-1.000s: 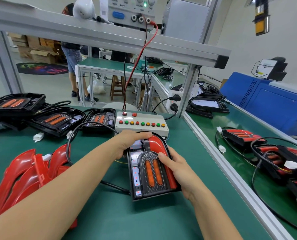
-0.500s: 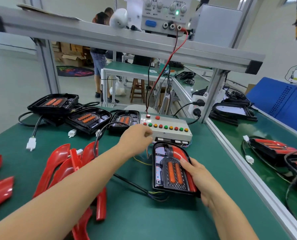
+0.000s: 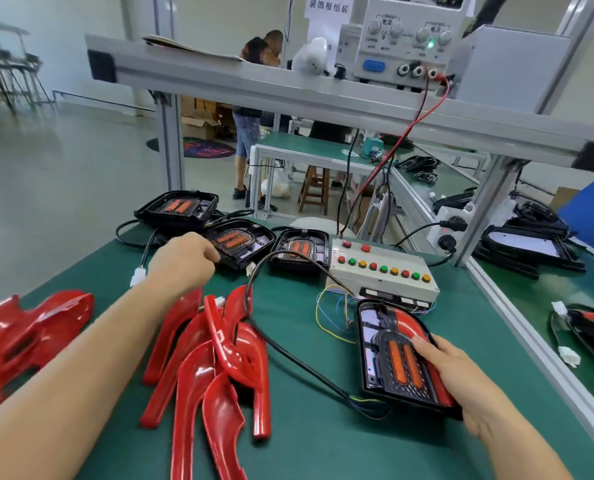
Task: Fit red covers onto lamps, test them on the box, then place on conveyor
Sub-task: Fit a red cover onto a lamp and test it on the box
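The right hand [image 3: 462, 379] clamps the covered lamp [image 3: 397, 355] at its right edge on the counter [image 3: 323, 438], just before the test box [image 3: 382, 268]. The left hand [image 3: 181, 261], grip curled, touches a bare lamp [image 3: 236, 242]; whether it pinches, I cannot tell. Best pull that lamp clear of its cable.

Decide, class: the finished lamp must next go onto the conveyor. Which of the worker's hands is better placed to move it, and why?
The right hand. It already grips the covered lamp, and the conveyor runs along that same side. The left hand is far off, reaching a bare lamp at the back.
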